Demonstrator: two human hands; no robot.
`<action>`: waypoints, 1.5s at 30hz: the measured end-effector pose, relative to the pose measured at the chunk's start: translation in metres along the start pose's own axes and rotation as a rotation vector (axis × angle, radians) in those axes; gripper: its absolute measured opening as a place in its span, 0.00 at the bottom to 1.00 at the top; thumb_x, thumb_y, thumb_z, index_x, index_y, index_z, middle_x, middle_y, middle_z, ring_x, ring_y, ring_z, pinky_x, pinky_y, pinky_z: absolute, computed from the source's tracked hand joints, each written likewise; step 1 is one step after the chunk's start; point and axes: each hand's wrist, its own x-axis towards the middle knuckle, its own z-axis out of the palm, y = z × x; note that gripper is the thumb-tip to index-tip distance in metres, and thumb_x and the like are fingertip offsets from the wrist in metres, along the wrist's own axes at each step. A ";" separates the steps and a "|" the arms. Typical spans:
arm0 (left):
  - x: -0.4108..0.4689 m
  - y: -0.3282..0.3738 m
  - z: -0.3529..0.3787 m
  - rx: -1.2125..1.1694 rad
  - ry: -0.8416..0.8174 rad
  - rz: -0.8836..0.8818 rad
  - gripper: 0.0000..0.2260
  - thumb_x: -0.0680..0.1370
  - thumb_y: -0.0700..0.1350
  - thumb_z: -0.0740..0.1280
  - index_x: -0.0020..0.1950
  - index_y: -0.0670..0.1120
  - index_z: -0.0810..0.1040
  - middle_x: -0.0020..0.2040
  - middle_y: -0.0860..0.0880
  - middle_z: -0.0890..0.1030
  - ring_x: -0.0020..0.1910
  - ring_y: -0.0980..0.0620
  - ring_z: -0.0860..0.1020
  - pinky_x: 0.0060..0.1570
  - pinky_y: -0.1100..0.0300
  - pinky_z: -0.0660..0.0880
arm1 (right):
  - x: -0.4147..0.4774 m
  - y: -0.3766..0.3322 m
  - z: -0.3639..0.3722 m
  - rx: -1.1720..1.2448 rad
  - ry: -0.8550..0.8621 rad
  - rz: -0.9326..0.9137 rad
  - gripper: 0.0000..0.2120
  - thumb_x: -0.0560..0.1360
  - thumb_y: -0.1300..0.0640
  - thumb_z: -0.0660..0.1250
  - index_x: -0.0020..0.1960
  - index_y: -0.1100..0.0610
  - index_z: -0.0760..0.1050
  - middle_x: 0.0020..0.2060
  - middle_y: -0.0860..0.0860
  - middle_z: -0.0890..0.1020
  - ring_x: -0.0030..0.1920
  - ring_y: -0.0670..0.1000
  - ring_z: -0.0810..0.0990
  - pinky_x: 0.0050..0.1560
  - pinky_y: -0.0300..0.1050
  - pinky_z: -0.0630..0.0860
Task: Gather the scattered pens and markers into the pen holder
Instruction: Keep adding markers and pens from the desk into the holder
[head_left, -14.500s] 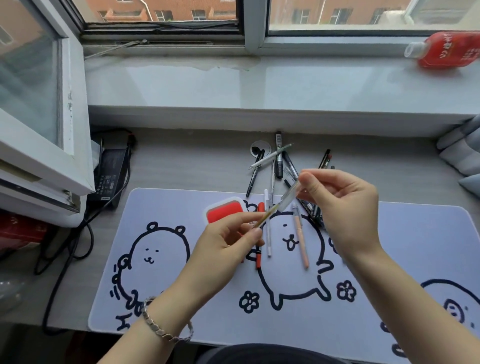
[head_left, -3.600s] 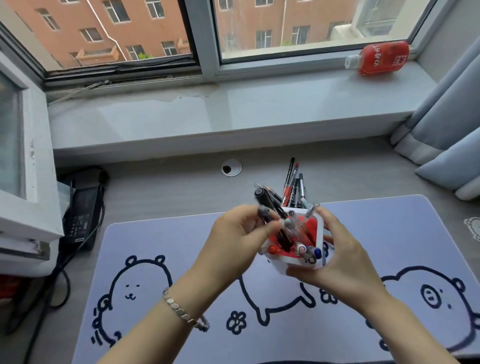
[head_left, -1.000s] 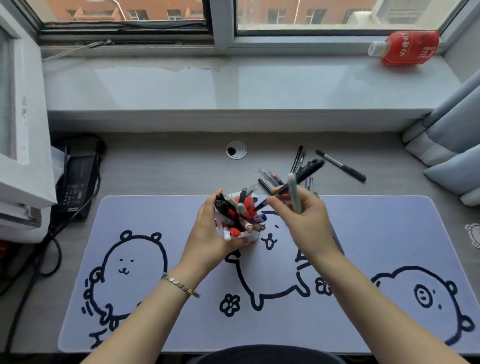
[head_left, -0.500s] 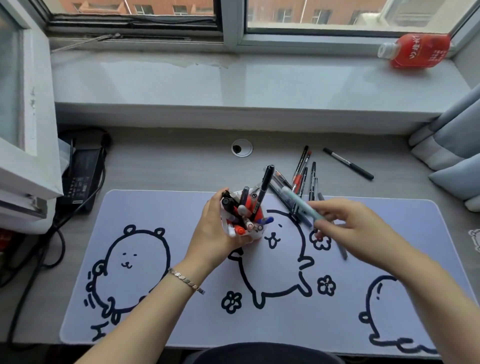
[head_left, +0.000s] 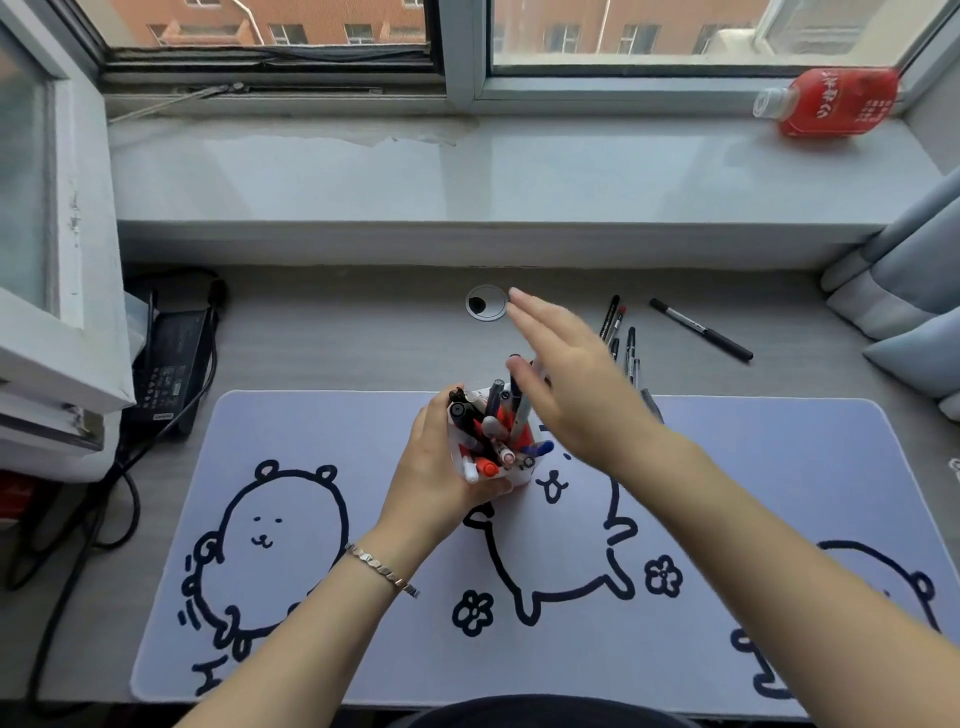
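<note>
A white pen holder (head_left: 521, 476) with a red inside stands on the desk mat, crammed with several pens and markers (head_left: 491, 428). My left hand (head_left: 441, 470) is wrapped around its left side. My right hand (head_left: 566, 387) hovers just above and behind the holder, blurred, with flat spread fingers and nothing in it. A few loose pens (head_left: 621, 335) lie on the desk behind my right hand, partly hidden by it. A black marker (head_left: 701, 330) lies alone further right.
The white desk mat (head_left: 311, 441) with bear drawings covers the desk front. A cable hole (head_left: 486, 303) sits behind the holder. A black power adapter (head_left: 169, 374) and cables lie at the left. A red bottle (head_left: 831, 104) lies on the windowsill. Grey curtains (head_left: 904, 291) hang at the right.
My right hand held a pale pen to the right of the holder; it has swung left over the holder and is now empty. My left hand still grips the holder.
</note>
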 end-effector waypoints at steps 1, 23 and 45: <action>0.001 0.000 0.000 0.008 0.002 -0.003 0.38 0.60 0.46 0.79 0.65 0.54 0.63 0.60 0.53 0.69 0.57 0.54 0.72 0.56 0.59 0.71 | 0.002 -0.001 0.009 -0.013 -0.030 -0.028 0.20 0.77 0.57 0.57 0.68 0.61 0.66 0.70 0.56 0.68 0.71 0.54 0.64 0.69 0.40 0.55; 0.002 0.004 0.001 -0.029 -0.007 -0.013 0.37 0.55 0.47 0.82 0.59 0.58 0.68 0.57 0.54 0.73 0.55 0.50 0.77 0.56 0.52 0.77 | -0.057 0.147 0.020 -0.037 -0.020 0.856 0.19 0.75 0.60 0.62 0.65 0.60 0.67 0.60 0.61 0.71 0.58 0.59 0.72 0.57 0.50 0.69; 0.015 0.025 0.009 -0.175 -0.083 0.005 0.31 0.65 0.26 0.72 0.56 0.54 0.68 0.43 0.55 0.77 0.36 0.68 0.80 0.32 0.73 0.75 | -0.003 0.195 -0.045 -0.254 0.092 0.728 0.08 0.72 0.57 0.63 0.46 0.62 0.75 0.43 0.62 0.80 0.45 0.62 0.74 0.39 0.49 0.68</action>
